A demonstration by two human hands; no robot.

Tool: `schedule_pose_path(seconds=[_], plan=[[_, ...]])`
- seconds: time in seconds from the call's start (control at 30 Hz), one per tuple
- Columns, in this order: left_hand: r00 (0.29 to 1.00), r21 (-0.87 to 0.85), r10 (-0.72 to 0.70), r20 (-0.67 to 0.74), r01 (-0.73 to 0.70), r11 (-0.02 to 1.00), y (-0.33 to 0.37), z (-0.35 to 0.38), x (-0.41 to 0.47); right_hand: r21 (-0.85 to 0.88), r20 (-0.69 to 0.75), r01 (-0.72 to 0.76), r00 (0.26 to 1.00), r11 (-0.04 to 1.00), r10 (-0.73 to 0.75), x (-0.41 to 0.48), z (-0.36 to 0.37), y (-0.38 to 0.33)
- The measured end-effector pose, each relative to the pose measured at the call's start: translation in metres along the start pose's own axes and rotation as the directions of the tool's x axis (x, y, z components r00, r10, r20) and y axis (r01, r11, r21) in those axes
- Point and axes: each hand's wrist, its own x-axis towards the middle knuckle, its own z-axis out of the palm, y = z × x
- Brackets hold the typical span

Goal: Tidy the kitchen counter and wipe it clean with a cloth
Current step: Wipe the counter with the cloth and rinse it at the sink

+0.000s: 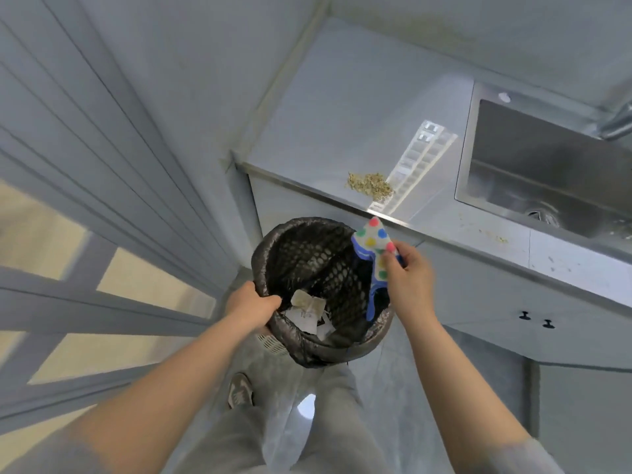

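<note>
My left hand (251,304) grips the near-left rim of a mesh waste bin (307,352) lined with a black bag, held up just below the counter edge. Paper scraps (307,309) lie inside it. My right hand (407,273) pinches a white cloth with coloured dots and blue trim (371,237) over the bin's right rim. A small heap of yellowish crumbs (369,183) sits on the grey counter (342,107) near its front edge, above the bin.
A steel sink (547,172) with a tap (615,121) is set in the counter at right. Crumbs are scattered along the counter front by the sink. Cabinet doors with dark knobs (535,319) stand below. A panelled wall is at left.
</note>
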Motion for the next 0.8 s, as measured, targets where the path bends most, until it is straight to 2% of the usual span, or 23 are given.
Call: schedule_pose_path(seconds=[0.1, 0.23, 0.37, 0.63, 0.8], plan=[[0.997, -0.074, -0.073, -0.040, 0.070, 0.995, 0.025, 0.014, 0.000, -0.037, 0.037, 0.064, 0.997, 0.997, -0.063, 0.044, -0.018, -0.008], [0.989, -0.103, -0.137, -0.049, 0.131, 0.986, 0.041, 0.023, 0.000, -0.073, 0.016, 0.154, 0.988, 0.985, -0.153, 0.087, -0.034, -0.017], [0.974, -0.239, -0.228, 0.002, 0.222, 0.945, 0.047, 0.028, 0.002, -0.144, 0.001, 0.195, 0.980, 0.970, -0.197, 0.138, -0.038, -0.018], [0.949, -0.306, -0.313, 0.032, 0.307, 0.901, 0.056, 0.024, 0.005, -0.364, 0.125, 0.321, 0.947, 0.874, -0.296, 0.221, -0.015, 0.000], [0.943, -0.315, -0.329, 0.051, 0.327, 0.891, 0.060, 0.019, 0.009, -0.326, 0.232, 0.372, 0.923, 0.869, -0.308, 0.220, -0.003, 0.007]])
